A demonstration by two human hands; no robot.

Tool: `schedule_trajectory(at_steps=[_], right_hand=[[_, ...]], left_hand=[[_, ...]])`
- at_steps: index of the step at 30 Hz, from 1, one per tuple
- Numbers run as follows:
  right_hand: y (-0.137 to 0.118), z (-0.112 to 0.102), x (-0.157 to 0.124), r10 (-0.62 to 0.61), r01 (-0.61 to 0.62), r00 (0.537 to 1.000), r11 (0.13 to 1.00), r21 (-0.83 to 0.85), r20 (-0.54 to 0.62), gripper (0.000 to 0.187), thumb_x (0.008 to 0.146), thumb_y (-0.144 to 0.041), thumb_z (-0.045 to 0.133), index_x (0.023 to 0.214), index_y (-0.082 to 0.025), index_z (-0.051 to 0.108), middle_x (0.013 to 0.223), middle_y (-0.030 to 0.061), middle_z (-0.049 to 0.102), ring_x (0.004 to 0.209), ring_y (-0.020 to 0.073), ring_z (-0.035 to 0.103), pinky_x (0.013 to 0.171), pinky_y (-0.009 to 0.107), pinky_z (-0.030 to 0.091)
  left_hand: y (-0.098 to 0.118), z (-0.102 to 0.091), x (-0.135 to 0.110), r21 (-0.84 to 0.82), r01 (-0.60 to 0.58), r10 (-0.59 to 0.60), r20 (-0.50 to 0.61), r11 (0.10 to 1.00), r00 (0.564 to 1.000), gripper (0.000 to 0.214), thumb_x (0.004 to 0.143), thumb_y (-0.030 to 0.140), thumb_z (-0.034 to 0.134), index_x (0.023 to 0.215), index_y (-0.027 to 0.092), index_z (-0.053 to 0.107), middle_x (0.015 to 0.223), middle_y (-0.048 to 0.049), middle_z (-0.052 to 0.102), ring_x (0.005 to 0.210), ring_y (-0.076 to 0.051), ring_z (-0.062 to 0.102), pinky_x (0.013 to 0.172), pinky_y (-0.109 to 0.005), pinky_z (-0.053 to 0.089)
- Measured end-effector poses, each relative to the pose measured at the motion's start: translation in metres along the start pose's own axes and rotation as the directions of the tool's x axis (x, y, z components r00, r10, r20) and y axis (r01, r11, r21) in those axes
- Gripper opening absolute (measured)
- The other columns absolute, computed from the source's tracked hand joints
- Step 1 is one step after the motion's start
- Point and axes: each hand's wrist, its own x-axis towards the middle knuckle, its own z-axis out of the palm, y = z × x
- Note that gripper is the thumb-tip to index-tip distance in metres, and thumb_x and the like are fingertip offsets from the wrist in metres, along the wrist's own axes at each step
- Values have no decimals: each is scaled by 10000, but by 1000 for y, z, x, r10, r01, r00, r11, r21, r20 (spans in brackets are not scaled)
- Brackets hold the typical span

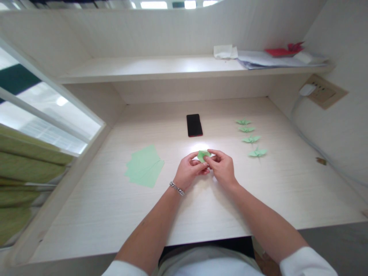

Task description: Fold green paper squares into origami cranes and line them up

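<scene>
A small folded piece of green paper (203, 155) is held between both hands, above the middle of the desk. My left hand (190, 171) is closed on its left side, with thumb and fingers pinching it. My right hand (222, 167) grips the right side, its thumb pressed on the paper. The fingers hide part of the folds. To the left lies a fanned pile of green paper sheets (145, 166). On the right, several green folded paper cranes (258, 153) stand in a column running away from me.
A black phone (194, 125) lies beyond my hands on the desk (94, 214). The shelf (143, 67) above carries papers (258, 59) and a red paper item (280, 52). A white cable (306, 140) runs down the right wall from the socket (327, 92). Green curtain (23, 165) hangs at left.
</scene>
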Motion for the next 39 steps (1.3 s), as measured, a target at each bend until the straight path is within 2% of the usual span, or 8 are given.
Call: schedule_trajectory(at_steps=[7, 11, 22, 39], right_hand=[[-1, 0, 0, -5, 5, 1000, 1000, -26, -9, 466, 670, -420, 729, 1038, -136, 690, 631, 19, 650, 523, 142, 581, 497, 257, 482], [-3, 0, -1, 1, -1, 1000, 1000, 1, 0, 472, 671, -414, 735, 1049, -136, 683, 636, 19, 653, 524, 142, 585, 499, 258, 486], [-3, 1, -1, 3, -3, 1000, 1000, 15, 10, 499, 658, -436, 744, 1049, -134, 681, 640, 26, 664, 524, 147, 589, 504, 266, 488], [0, 1, -1, 2, -3, 1000, 999, 37, 21, 465, 658, -401, 751, 1035, -137, 685, 646, 26, 665, 530, 152, 603, 513, 271, 496]], left_hand=[[0, -2, 0, 5, 2, -2, 15, 1000, 1000, 522, 634, 225, 795, 1102, 109, 593, 766, -69, 694, 611, -148, 657, 631, -280, 544], [1, -3, -1, -31, 13, -12, 21, 999, 1000, 537, 646, 205, 776, 1134, 121, 570, 749, -49, 683, 624, -156, 664, 651, -298, 551], [1, -1, 0, -28, 25, -25, -2, 999, 1000, 559, 621, 252, 812, 1098, 127, 549, 720, -37, 671, 590, -145, 653, 593, -262, 532], [3, -2, -1, -24, 38, -38, -3, 999, 999, 468, 622, 153, 782, 1047, 100, 595, 759, -63, 688, 597, -133, 650, 620, -257, 543]])
